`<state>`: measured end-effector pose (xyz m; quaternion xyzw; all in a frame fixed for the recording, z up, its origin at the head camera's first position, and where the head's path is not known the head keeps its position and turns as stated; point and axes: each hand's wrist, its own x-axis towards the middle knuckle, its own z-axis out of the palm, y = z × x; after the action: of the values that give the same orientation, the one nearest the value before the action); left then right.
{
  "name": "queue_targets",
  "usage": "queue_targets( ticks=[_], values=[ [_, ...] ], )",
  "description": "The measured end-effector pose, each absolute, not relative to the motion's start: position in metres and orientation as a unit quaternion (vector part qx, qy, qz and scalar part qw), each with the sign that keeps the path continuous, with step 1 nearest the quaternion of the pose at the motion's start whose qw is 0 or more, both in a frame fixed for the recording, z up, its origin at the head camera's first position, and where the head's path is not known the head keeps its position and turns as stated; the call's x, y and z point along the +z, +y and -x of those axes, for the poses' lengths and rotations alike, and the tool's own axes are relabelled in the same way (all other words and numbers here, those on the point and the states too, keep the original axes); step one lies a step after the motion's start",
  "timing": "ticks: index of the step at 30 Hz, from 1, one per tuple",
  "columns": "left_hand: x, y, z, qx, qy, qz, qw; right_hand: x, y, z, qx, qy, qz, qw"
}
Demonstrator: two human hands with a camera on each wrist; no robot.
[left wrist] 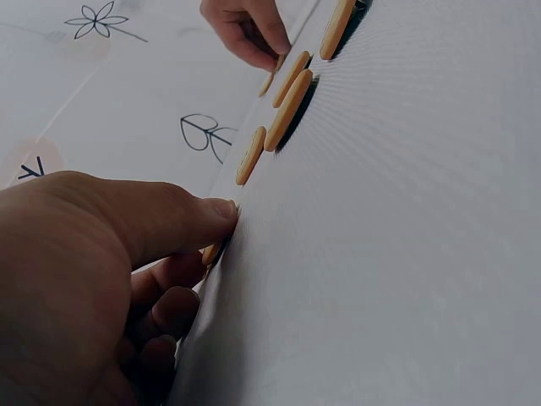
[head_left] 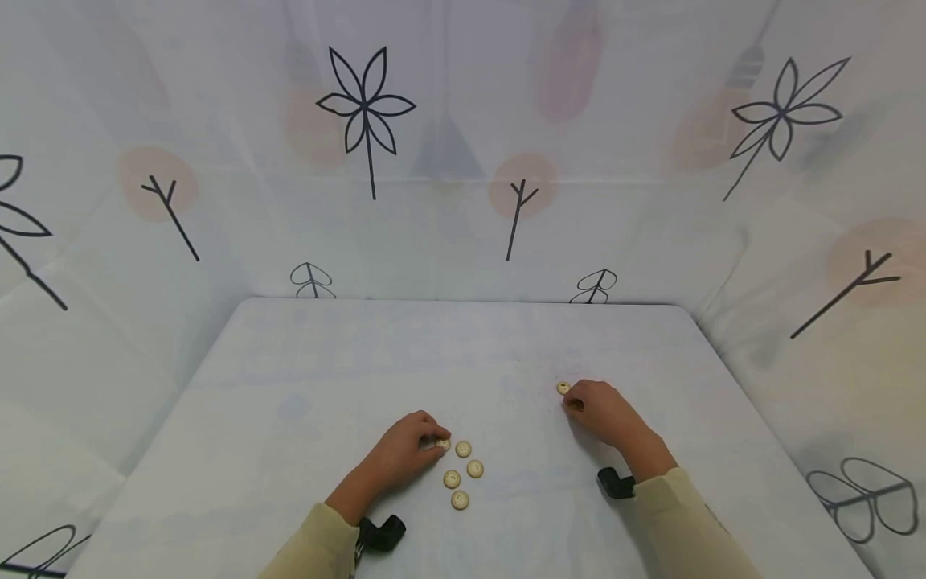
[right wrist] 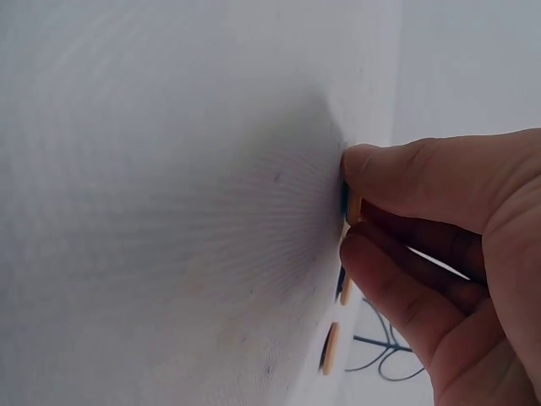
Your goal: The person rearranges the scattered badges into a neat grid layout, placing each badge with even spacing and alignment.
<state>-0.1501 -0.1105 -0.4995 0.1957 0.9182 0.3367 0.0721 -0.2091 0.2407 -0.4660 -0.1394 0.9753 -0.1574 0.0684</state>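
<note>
Fingers of the left hand point(head_left: 402, 452) pinch a pale disc point(head_left: 444, 444) beside four more discs point(head_left: 452, 479) on the worktop point(head_left: 376, 362); the right hand's point(head_left: 606, 412) seem clamped on another disc point(right wrist: 354, 207), partly hidden. Placing looks underway; next calls for gentle release.

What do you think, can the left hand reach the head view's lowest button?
Probably yes: the lowest button lies close to the left hand, with bare table between, though that hand appears to pinch another button.
</note>
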Motion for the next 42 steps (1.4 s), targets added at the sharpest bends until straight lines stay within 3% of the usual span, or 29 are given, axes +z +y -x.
queue_targets(
  ticks=[42],
  values=[
    [-0.498,-0.109,0.149,0.328,0.922,-0.191,0.076,-0.463,0.227,0.189,-0.164,0.973,0.160,0.042]
  ],
)
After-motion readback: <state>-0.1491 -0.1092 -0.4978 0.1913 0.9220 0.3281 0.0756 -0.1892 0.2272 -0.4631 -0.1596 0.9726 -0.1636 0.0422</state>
